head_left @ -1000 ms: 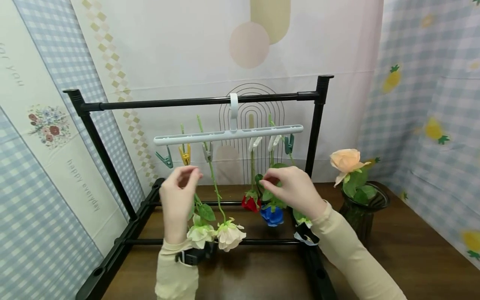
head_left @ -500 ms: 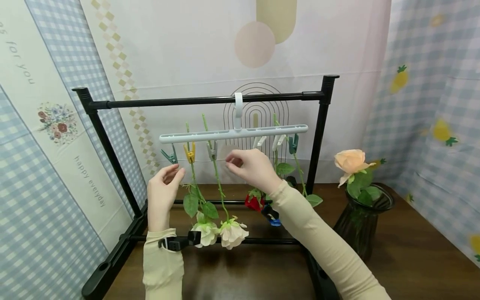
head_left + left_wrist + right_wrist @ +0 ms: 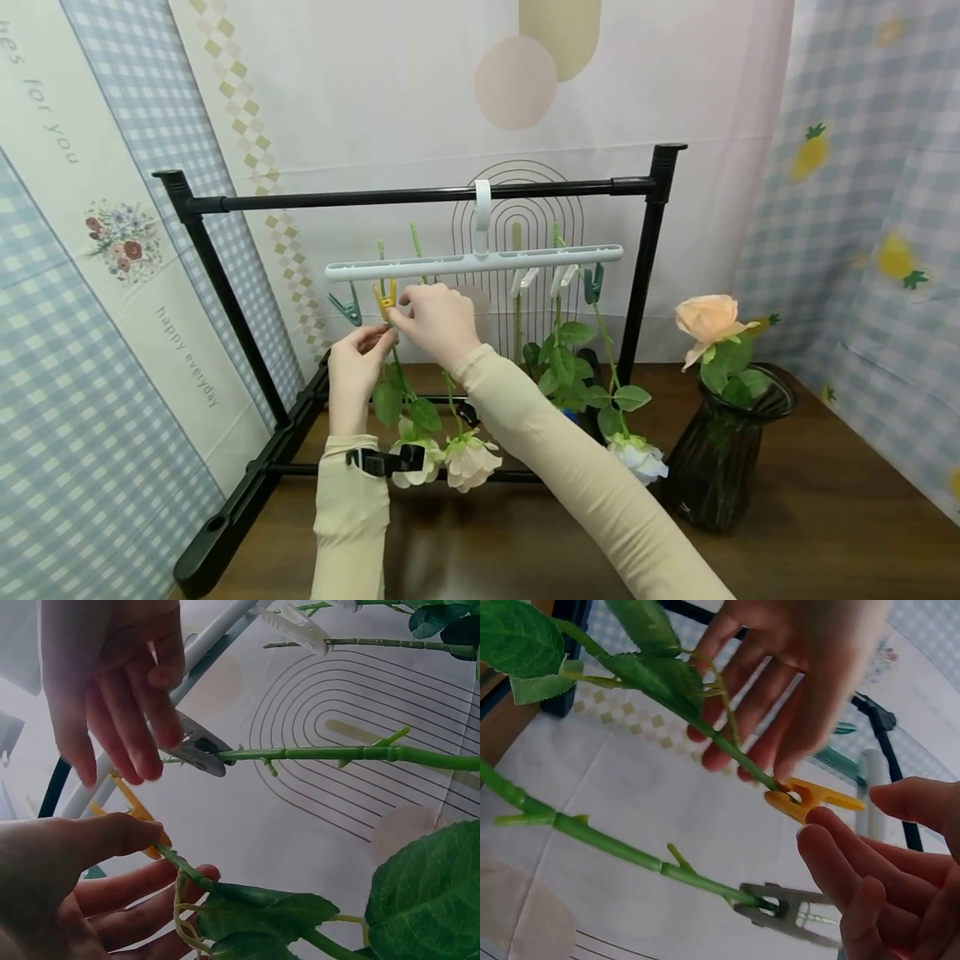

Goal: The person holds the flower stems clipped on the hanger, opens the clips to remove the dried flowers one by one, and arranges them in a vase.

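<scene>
A pale blue hanger (image 3: 420,268) carries several clothespins that hold artificial flowers upside down. My left hand (image 3: 354,367) pinches a white flower's stem (image 3: 184,866) just below the yellow clothespin (image 3: 817,796), thumb in front and fingers behind. My right hand (image 3: 442,321) reaches across from the right. Its thumb and index finger lie on either side of the yellow clothespin's handles, apparently without squeezing them. Beside it, a grey clothespin (image 3: 780,907) grips another green stem (image 3: 615,847). The white flower heads (image 3: 471,461) hang below my hands. A dark green clothespin (image 3: 347,307) at far left holds no flower.
The hanger hooks over a black rack (image 3: 337,199) on the brown table (image 3: 465,542). White clothespins (image 3: 525,282) and a teal clothespin (image 3: 592,283) hold more flowers at right. A dark glass vase (image 3: 712,467) with a peach rose (image 3: 708,321) stands right of the rack.
My right hand has moved left from the right-hand flowers to the yellow clothespin. My left hand dipped left, then came back right and up to the stem beneath that clothespin.
</scene>
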### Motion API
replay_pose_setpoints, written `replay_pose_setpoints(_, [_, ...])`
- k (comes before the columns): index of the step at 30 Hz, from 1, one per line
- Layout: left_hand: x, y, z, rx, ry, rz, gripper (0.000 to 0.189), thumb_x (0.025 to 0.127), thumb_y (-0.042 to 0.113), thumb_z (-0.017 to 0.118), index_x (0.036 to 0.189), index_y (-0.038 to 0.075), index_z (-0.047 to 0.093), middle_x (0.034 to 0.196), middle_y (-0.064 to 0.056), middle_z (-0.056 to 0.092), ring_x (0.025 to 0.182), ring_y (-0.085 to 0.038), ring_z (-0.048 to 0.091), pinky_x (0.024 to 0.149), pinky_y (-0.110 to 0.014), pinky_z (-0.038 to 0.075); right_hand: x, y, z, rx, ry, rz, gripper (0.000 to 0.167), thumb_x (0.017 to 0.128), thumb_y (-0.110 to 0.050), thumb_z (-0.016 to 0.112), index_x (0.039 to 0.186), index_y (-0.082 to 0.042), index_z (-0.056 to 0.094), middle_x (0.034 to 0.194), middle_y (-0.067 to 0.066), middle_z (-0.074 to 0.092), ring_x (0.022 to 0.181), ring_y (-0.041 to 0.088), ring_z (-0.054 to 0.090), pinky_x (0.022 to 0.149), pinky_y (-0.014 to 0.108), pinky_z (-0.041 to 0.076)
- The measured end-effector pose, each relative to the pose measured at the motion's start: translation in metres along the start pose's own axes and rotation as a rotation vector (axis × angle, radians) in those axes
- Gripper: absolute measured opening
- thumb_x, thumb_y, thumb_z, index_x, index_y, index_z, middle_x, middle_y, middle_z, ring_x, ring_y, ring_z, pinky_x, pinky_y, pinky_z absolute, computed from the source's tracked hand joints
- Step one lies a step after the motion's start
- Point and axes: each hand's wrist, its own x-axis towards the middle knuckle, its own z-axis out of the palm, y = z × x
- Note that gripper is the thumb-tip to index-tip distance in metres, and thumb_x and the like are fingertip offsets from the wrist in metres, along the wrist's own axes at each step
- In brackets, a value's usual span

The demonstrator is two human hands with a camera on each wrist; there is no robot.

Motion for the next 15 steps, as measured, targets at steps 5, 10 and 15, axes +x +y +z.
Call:
replay_pose_setpoints(5, [0.002, 0.0, 0.004, -0.019, 0.022, 0.016, 0.031, 0.093, 0.028, 0.065, 0.114, 0.006, 0.07, 0.105, -0.018, 0.073, 0.063, -0.003, 0.058, 0.054, -0.018, 0.044, 0.011, -0.007, 0.009, -0.079, 0.007, 0.063, 0.035, 0.095, -0.043, 0.058, 0.074, -0.015, 0.064, 0.058, -0.002, 0.056, 0.047, 0.011, 0.045, 0.042, 0.022, 0.028])
replay_pose_setpoints(10, [0.002, -0.002, 0.006, -0.004, 0.061, 0.022, 0.027, 0.093, 0.025, 0.064, 0.11, 0.005, 0.072, 0.1, -0.018, 0.074, 0.072, -0.008, 0.064, 0.059, -0.019, 0.045, 0.019, -0.011, 0.019, -0.093, 0.043, 0.075, 0.05, 0.095, -0.049, 0.056, 0.058, -0.018, 0.04, 0.051, -0.006, 0.038, 0.043, 0.008, 0.038, 0.04, 0.021, 0.025])
replay_pose_setpoints(15, [0.0, -0.004, 0.006, 0.003, 0.082, 0.028, 0.027, 0.093, 0.027, 0.065, 0.109, 0.006, 0.072, 0.101, -0.019, 0.074, 0.091, -0.025, 0.069, 0.068, -0.021, 0.048, 0.02, -0.014, 0.027, -0.078, 0.112, 0.087, 0.055, 0.095, -0.053, 0.054, 0.055, -0.019, 0.036, 0.047, -0.006, 0.032, 0.038, 0.007, 0.03, 0.038, 0.02, 0.02])
